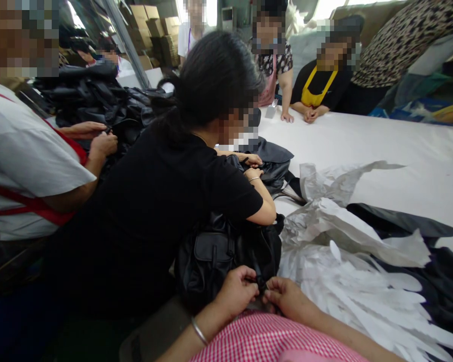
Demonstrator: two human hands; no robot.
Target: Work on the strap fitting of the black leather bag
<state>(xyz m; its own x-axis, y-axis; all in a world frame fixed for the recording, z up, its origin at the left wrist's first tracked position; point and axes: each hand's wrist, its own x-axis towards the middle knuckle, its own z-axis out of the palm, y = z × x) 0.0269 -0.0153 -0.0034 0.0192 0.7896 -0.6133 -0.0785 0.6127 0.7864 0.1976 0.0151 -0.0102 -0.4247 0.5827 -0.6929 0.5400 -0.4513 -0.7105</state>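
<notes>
Against the black bag (226, 254), left hand (238, 292) and right hand (287, 297) pinch its strap (259, 282)

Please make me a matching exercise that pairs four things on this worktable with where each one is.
Things:
1. black leather backpack
2. crumpled white tissue paper
3. silver bangle
4. pile of black bags

Places:
A. on the left wrist
B. far left, behind the co-workers
C. right of the backpack
D. under both hands, left hand and right hand

Pairs: 1-D, 2-C, 3-A, 4-B
</notes>
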